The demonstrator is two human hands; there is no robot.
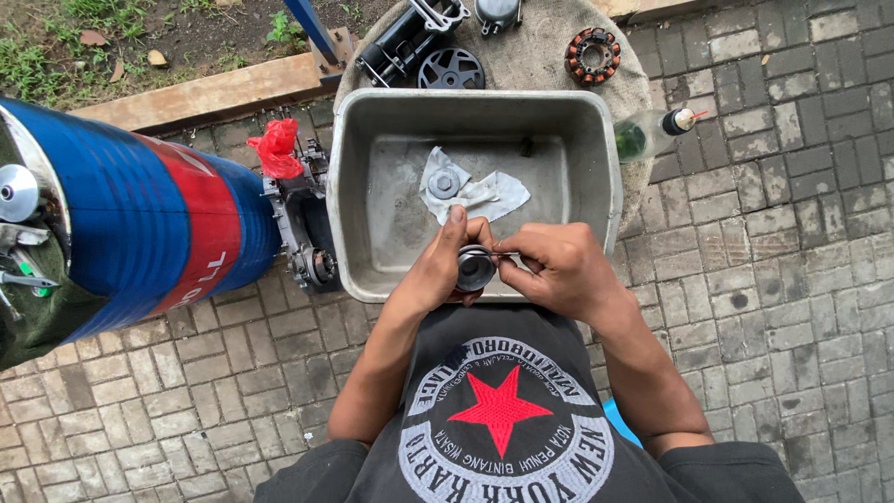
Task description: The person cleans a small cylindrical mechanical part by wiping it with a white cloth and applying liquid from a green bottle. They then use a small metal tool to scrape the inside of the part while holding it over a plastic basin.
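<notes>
At the centre of the frame, just over the near rim of the grey metal tub (596,168), the left hand (438,265) wraps its fingers closed around a small round metal cylinder part (475,268), open end facing up; the right hand (557,270) pinches thumb and forefinger together on what seems to be a thin pin or wire (504,253) touching the part's rim, though it is too small to tell exactly; inside the tub lies a pale rag (484,194) with a round metal disc (443,183) on it; at left rests a blue and red drum (140,224); beside it, a red cloth (277,147) sits on an engine block (303,233); at top right a coil ring (592,56) and a clear bottle (652,133).
</notes>
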